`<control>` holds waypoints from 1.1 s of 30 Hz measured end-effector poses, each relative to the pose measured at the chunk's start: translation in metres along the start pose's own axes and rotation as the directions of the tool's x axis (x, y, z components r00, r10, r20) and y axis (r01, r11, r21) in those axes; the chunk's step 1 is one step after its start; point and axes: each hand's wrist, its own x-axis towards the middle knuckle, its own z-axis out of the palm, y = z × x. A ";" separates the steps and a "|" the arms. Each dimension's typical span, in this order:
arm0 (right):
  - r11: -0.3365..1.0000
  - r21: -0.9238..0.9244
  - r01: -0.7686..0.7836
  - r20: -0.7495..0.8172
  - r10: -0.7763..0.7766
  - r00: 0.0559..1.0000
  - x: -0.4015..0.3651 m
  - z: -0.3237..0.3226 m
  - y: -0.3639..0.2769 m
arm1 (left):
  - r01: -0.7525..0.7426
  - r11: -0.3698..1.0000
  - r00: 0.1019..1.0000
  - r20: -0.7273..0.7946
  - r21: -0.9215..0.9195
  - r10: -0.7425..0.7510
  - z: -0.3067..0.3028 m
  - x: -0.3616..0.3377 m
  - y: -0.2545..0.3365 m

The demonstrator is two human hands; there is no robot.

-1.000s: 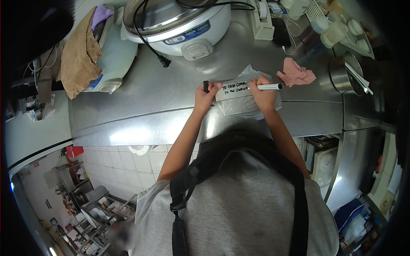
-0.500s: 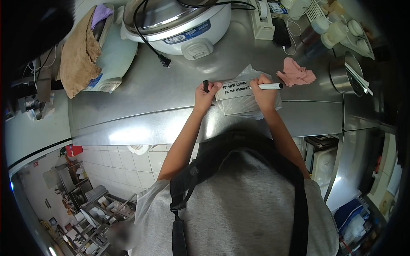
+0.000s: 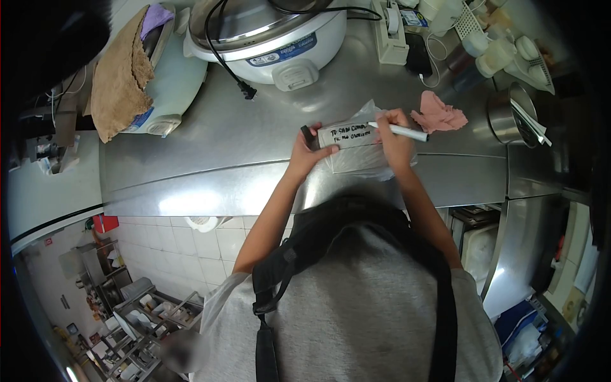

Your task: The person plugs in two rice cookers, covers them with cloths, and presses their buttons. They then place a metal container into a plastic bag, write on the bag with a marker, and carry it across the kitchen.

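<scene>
On the steel counter lies a clear plastic bag (image 3: 356, 160) with a white label (image 3: 347, 134) bearing black handwriting. My right hand (image 3: 397, 141) is closed around a white marker (image 3: 407, 132), its tip at the label's upper right edge. At the bag's left side my left hand (image 3: 307, 153) holds a black marker cap (image 3: 307, 134) in its curled fingers, while the thumb presses on the label's lower left. What is inside the bag cannot be made out.
A white rice cooker (image 3: 273, 54) with a loose black plug (image 3: 247, 90) stands at the back. A pink cloth (image 3: 439, 113) lies right of the bag, near a steel pot (image 3: 507, 118). A tape dispenser (image 3: 390, 38) and phone (image 3: 417, 54) sit behind. Brown cloth (image 3: 121, 76) hangs at left.
The marker has tilted, its back end dropping toward me, and its tip has moved up and slightly left. My left thumb has slid down and right on the label.
</scene>
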 end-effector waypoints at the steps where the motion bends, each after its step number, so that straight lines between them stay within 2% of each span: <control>1: 0.999 0.006 0.038 0.029 -0.038 0.999 -0.005 0.009 0.001 | -0.021 1.000 0.999 0.034 0.000 0.021 -0.001 -0.004 -0.003; 2: 0.999 0.004 0.054 0.094 -0.054 0.994 -0.011 0.016 0.002 | -0.031 0.999 0.999 0.013 0.009 0.031 0.000 -0.006 -0.006; 5: 0.966 -0.183 0.181 0.262 -0.129 0.956 -0.024 0.033 0.007 | 0.025 1.000 0.999 0.031 0.002 -0.025 -0.001 -0.006 -0.001; 6: 0.965 -0.213 0.156 0.286 -0.091 0.954 -0.025 0.033 0.014 | 0.019 1.000 0.999 0.038 0.018 -0.020 -0.003 -0.005 -0.001; 9: 0.958 -0.242 0.153 0.208 -0.103 0.973 -0.024 0.030 0.028 | -0.003 0.999 0.998 0.056 0.039 0.001 -0.007 -0.001 -0.001; 12: 0.919 -0.309 0.244 0.266 -0.163 0.950 -0.025 0.027 0.026 | -0.008 1.000 0.998 0.060 -0.002 0.008 -0.007 -0.002 -0.003; 15: 0.903 -0.361 0.233 0.287 -0.130 0.949 -0.028 0.029 0.020 | -0.009 0.999 0.998 0.065 -0.047 0.012 -0.005 -0.002 -0.004; 18: 0.893 -0.330 0.305 0.264 -0.223 0.938 -0.026 0.031 0.023 | 0.012 0.998 0.997 0.071 -0.055 -0.008 -0.005 -0.002 -0.001; 21: 0.859 -0.393 0.327 0.256 -0.240 0.936 -0.027 0.032 0.024 | 0.032 0.999 0.998 0.063 -0.028 -0.031 -0.006 -0.003 -0.002; 33: 0.855 -0.402 0.327 0.264 -0.233 0.936 -0.027 0.031 0.029 | 0.045 0.999 0.996 0.081 -0.030 -0.043 -0.006 -0.001 0.001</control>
